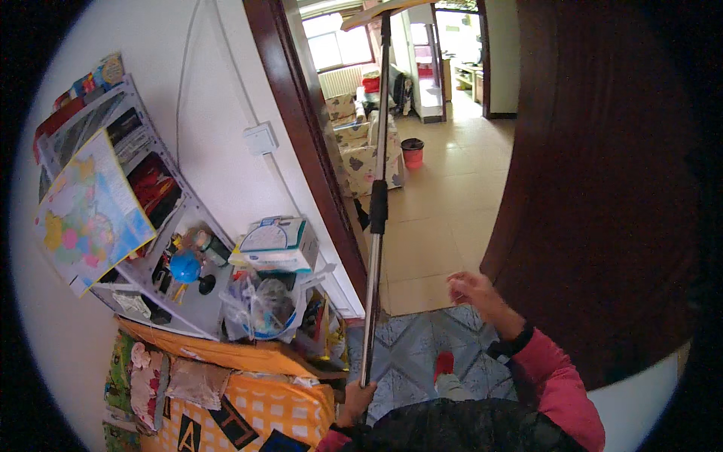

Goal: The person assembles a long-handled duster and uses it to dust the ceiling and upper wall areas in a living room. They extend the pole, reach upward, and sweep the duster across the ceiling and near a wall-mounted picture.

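Note:
My left hand (pixel 357 399) grips the lower end of a long metal pole (pixel 373 294) that stands upright before me. A black sleeve joint (pixel 379 208) sits partway up the pole. At its top, a pale tan flat head (pixel 378 14) is cut off by the picture's upper rim; what kind of tool it is I cannot tell. My right hand (pixel 473 294) hangs free of the pole, fingers loosely bent and slightly blurred, with nothing visible in it. It is nearest to the dark brown door (pixel 587 198) on the right.
A dark wooden door frame (pixel 316 141) borders the opening. Beyond it are a floral sofa (pixel 367 158) and a red bucket (pixel 413 153) on tiles. On the left, a shelf (pixel 197 322) holds a small globe (pixel 185 266), a box (pixel 277 246) and a plastic bag (pixel 265 305), beside a bed (pixel 282 401).

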{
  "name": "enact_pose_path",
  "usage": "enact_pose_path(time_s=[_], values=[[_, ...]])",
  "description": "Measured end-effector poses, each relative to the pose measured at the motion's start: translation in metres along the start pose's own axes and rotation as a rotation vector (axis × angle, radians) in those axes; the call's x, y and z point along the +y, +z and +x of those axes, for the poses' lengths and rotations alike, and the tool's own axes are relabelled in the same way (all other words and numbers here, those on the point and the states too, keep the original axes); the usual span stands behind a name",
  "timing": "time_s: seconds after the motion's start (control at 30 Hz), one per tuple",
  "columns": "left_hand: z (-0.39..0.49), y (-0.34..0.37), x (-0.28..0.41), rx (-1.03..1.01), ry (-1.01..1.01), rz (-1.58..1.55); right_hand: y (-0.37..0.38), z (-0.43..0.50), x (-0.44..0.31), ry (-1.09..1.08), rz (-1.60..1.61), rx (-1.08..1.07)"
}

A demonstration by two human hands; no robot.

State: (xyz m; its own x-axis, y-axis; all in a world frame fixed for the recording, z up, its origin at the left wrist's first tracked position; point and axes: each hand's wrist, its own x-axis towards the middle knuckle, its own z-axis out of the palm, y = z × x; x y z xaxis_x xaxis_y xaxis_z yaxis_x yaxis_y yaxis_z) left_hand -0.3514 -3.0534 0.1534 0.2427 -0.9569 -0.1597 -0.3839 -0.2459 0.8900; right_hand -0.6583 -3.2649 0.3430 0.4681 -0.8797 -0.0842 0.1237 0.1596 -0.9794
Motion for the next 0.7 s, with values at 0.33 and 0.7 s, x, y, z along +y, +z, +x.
enact_pose_path(time_s=[0.33,0.7], values=[[0.332,0.081,0.128,-0.039,-0.122,-0.250,-0.143,0.320,-0.122,-0.358,-0.111,-0.085],[0.632,0.132,0.166,0.073,-0.089,-0.196,-0.158,0.641,-0.224,-0.673,-0.069,-0.456]])
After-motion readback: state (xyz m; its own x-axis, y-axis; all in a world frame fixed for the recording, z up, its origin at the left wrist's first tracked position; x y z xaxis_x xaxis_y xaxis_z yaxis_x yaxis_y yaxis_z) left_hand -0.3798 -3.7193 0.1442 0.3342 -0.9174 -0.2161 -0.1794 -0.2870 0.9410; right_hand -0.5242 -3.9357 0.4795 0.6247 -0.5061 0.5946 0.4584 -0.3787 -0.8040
